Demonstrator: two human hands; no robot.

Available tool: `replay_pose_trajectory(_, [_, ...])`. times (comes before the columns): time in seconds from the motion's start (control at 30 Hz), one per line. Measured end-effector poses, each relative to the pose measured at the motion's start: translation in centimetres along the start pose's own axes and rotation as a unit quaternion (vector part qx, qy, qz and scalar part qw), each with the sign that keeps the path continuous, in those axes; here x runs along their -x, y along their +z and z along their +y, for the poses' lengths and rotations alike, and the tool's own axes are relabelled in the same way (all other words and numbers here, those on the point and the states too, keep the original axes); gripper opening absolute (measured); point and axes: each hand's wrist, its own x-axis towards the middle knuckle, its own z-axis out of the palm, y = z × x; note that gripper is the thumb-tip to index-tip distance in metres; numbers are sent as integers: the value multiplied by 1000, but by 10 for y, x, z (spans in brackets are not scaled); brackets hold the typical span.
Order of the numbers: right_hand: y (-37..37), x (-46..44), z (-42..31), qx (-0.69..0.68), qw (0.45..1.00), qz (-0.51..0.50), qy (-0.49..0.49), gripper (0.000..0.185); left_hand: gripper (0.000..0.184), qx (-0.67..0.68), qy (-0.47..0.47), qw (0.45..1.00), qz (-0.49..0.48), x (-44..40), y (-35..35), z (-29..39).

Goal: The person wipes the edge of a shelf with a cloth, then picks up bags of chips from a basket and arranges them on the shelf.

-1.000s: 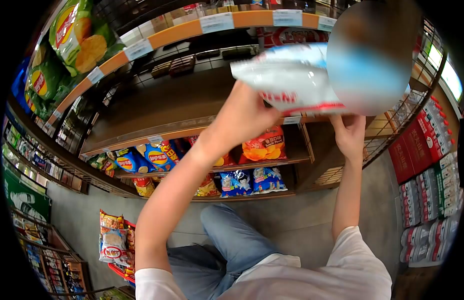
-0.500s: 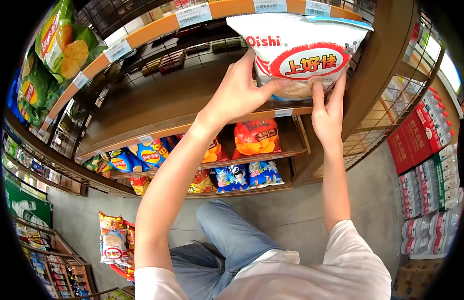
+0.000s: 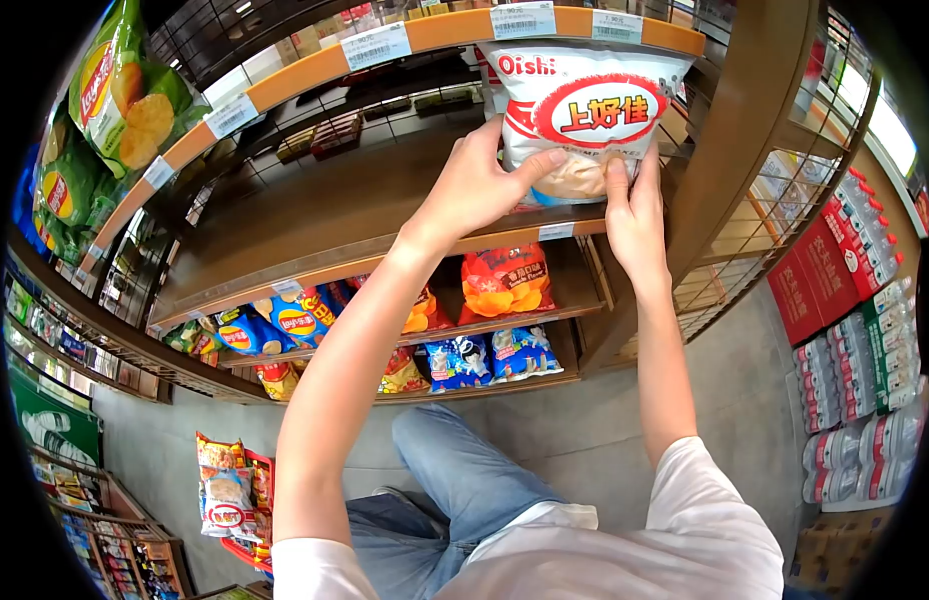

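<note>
A white Oishi bag [image 3: 600,118] with a red oval stands upright at the right end of the brown middle shelf [image 3: 315,205], its top just under the orange price rail [image 3: 425,45]. My left hand [image 3: 490,180] grips its lower left side, thumb across the front. On the lower right, my right hand [image 3: 635,205] holds the bag with its thumb on the front and fingers round the side. The bag's back is hidden.
Red chip bags [image 3: 505,283] and blue bags [image 3: 525,353] fill lower shelves. Green chip bags [image 3: 135,100] hang upper left. A red basket [image 3: 247,552] with snack bags is on the floor at left. Bottled water packs [image 3: 835,460] stand at right, past a wooden post [image 3: 750,130].
The bag was tilted and blurred, then turned with its front facing me. Since then both hands have moved it slightly left and down, in under the price rail.
</note>
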Motion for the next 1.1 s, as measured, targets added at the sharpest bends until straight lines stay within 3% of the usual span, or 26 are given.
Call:
replay_pose_trajectory(0.3, [-8,-3,-13,5,1000,8,30,55,53,5,-18,999,30,5,9,1])
replay_pose_trajectory(0.43, [-6,-8,-31,-90,995,2,34,63,62,30,-72,997,28,9,9,9])
replay_pose_trajectory(0.5, [3,-10,-40,-117,985,110,-55,63,66,16,-86,996,24,12,11,11])
replay_pose_trajectory(0.6, [4,-22,-52,-123,985,113,-54,65,77,-59,-87,994,39,20,19,10])
replay_pose_trajectory(0.7, [9,-33,-49,-117,986,107,-56,66,74,-79,-9,994,80,24,28,3])
replay_pose_trajectory(0.8, [13,-40,-40,36,987,141,-70,67,69,-71,-31,995,63,22,29,6])
replay_pose_trajectory(0.9, [12,-43,-56,16,992,122,5,69,67,-62,-47,995,55,21,32,7])
replay_pose_trajectory(1.03, [10,-47,-50,45,992,117,-15,67,64,-57,-71,995,43,21,30,9])
replay_pose_trajectory(1.1, [7,-33,-56,-10,995,102,4,69,65,-47,-72,996,34,22,24,9])
